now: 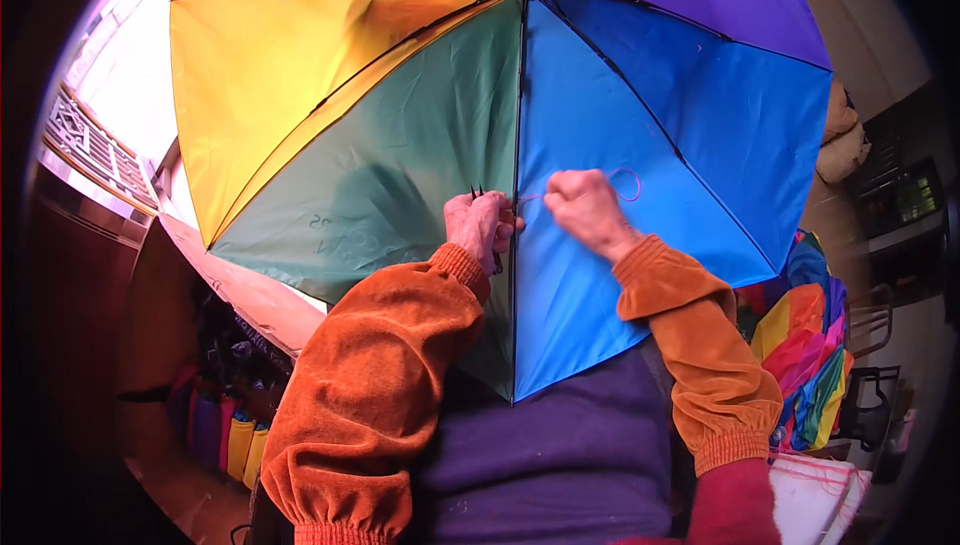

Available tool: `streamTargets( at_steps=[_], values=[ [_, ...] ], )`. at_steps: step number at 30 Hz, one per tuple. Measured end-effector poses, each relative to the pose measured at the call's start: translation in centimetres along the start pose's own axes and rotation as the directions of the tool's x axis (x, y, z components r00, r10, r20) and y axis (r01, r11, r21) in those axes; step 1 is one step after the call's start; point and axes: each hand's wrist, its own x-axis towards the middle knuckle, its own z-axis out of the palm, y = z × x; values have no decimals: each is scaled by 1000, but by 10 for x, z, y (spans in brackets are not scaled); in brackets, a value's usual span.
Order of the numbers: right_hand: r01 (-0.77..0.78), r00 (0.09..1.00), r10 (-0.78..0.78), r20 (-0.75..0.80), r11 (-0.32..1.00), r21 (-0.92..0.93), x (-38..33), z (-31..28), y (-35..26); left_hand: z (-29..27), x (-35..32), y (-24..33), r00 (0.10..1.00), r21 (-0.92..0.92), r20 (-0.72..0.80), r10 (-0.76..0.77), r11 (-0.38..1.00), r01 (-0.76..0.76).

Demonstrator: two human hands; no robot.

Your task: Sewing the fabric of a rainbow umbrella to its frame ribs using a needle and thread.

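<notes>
I saw the left hand [478, 223] curled round a dark pointed tool [477, 192], mostly hidden. The right hand [588, 207] was closed on pink thread [639, 185], fingertips obscured; the umbrella [565, 135] was cut off above.

Metal railing [92, 138] at left; beige bundle [843, 152] at upper right; multicoloured fabric pile [800, 340] at right; white sheet [808, 497], lower right.

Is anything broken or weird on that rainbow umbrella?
I see no rip or bent rib on the umbrella. One odd bit: a pink thread makes a loose loop beside the right hand, over blue cloth.
</notes>
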Motion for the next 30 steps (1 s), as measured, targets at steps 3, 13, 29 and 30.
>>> streamTargets(
  at_steps=[3, 13, 29, 30],
  values=[
    [128, 989, -93, 112, 923, -363, -5, 21, -11, -4, -5, 1, 998, -8, -56, -10, 1000, 10],
    [144, 971, -130, 200, 988, -57, -8, 16, -14, -3, -10, 6, 995, 1, -97, -36, 999, 36],
    [-166, 986, 152, 67, 921, 353, 0, 26, -35, -5, -12, 5, 999, 5, 21, 48, 999, -48],
    [-243, 969, 233, 78, 865, 439, -1, 26, -38, -5, -12, 5, 998, 16, 30, 46, 999, -46]
  ],
)
